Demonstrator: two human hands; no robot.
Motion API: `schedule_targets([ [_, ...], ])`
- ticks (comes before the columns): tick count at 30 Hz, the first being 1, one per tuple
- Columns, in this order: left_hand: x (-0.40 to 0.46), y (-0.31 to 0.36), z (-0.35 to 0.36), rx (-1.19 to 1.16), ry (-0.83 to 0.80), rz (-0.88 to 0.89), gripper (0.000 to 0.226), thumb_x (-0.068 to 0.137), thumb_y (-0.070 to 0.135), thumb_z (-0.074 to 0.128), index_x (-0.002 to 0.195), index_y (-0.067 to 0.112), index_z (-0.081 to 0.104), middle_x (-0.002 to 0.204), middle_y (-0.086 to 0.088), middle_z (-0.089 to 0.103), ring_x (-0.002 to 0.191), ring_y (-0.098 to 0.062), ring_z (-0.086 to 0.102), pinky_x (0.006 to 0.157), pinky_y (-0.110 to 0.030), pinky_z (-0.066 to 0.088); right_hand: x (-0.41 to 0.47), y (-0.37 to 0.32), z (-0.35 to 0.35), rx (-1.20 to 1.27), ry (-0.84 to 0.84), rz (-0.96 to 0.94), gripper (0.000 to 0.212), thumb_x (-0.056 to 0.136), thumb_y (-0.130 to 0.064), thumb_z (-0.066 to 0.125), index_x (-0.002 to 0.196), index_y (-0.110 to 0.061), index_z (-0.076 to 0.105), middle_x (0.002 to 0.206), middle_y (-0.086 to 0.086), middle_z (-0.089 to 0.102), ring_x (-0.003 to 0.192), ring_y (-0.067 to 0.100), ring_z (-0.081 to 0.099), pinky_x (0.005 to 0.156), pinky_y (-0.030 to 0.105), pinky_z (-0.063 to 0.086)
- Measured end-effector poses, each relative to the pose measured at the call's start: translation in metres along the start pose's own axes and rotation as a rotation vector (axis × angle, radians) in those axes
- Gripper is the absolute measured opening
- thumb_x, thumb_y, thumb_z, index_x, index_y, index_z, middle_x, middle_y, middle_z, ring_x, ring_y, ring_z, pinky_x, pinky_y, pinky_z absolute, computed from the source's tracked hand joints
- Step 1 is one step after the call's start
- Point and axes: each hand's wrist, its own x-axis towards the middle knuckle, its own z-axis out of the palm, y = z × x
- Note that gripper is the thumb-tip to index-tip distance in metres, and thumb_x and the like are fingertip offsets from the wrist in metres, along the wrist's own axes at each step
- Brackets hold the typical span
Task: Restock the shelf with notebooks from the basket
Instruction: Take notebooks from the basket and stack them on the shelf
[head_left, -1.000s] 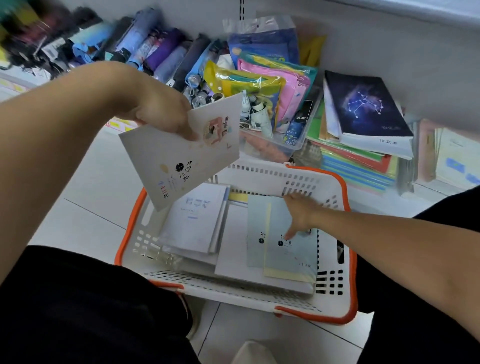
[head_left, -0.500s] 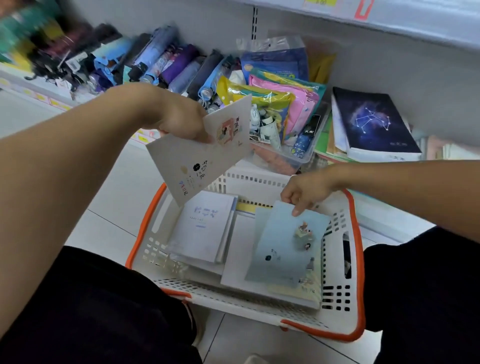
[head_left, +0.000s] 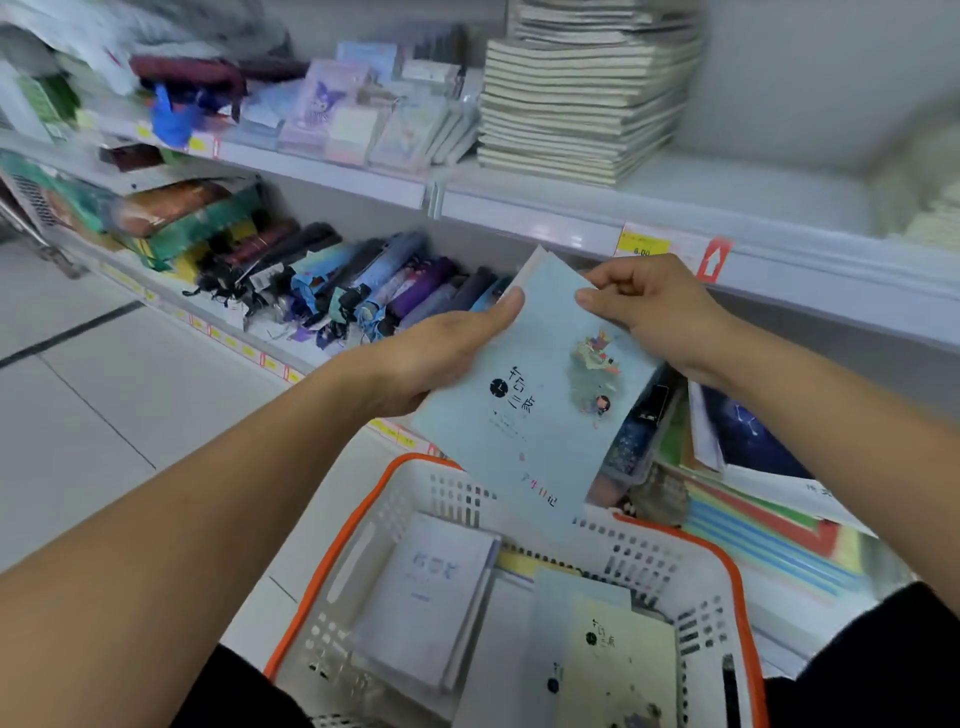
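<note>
Both hands grip one pale blue, thin paper-covered notebook (head_left: 540, 395) printed with black characters and a small cartoon figure, held tilted above the far rim of the basket. The left hand (head_left: 441, 353) clamps its left edge, thumb lying across the cover and fingers hidden underneath; the right hand (head_left: 649, 306) pinches the top right corner, thumb on the cover. At least one more cover edge shows behind the blue one at its top corner — how many are stacked there cannot be told. Below, the white plastic basket with an orange rim (head_left: 353, 535) holds a white notebook with blue lettering (head_left: 426, 592) toward its left side and a cream-yellow notebook with the same black characters (head_left: 618, 670) toward its right. Beyond the hands, a tall stack of cream-edged notebooks (head_left: 576, 104) sits on the white upper shelf (head_left: 519, 205), while folded umbrellas in blue, purple and black (head_left: 353, 280) lie along the lower shelf's front edge.
</note>
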Motion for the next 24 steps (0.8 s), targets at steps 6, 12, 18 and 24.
schedule_targets([
  [6, 0.002, 0.009, -0.004, -0.002, -0.013, 0.147, 0.027, 0.095, 0.011, 0.061, 0.121, 0.016, 0.062, 0.11, -0.01, 0.074, 0.091, -0.028, 0.073, 0.066, -0.038, 0.061, 0.003, -0.012, 0.006, -0.211, 0.372, -0.181, 0.032, 0.089, -0.029, 0.075, 0.118, -0.021, 0.064, 0.104, 0.002, 0.06, 0.087, 0.012, 0.055, 0.081, 0.025, 0.048],
  [12, 0.001, 0.032, -0.027, -0.318, 0.272, 0.313, 0.013, 0.097, 0.017, 0.058, 0.106, 0.017, 0.067, 0.097, -0.003, 0.077, 0.078, -0.023, 0.075, 0.054, -0.033, 0.058, -0.033, -0.042, 0.024, 0.257, 0.034, 0.076, 0.058, 0.088, -0.052, 0.063, 0.134, -0.019, 0.052, 0.117, 0.001, 0.071, 0.088, 0.015, 0.073, 0.061, 0.021, 0.057],
  [18, 0.001, 0.047, -0.029, -0.343, 0.334, 0.368, 0.023, 0.096, 0.023, 0.06, 0.118, 0.014, 0.062, 0.103, -0.006, 0.076, 0.085, -0.028, 0.074, 0.058, -0.035, 0.059, -0.041, -0.063, 0.041, 0.573, -0.005, 0.097, 0.021, 0.107, -0.019, 0.044, 0.12, -0.013, 0.06, 0.078, 0.019, 0.061, 0.038, 0.012, 0.035, 0.036, 0.017, 0.026],
  [24, 0.008, 0.058, -0.028, -0.054, 0.417, 0.485, 0.023, 0.105, 0.026, 0.042, 0.125, 0.021, 0.053, 0.047, 0.013, 0.056, 0.036, -0.011, 0.035, 0.036, -0.02, 0.029, -0.026, -0.09, 0.02, 0.604, 0.088, 0.078, 0.025, 0.107, -0.011, 0.041, 0.128, -0.012, 0.055, 0.099, 0.011, 0.067, 0.048, 0.01, 0.038, 0.043, 0.019, 0.023],
])
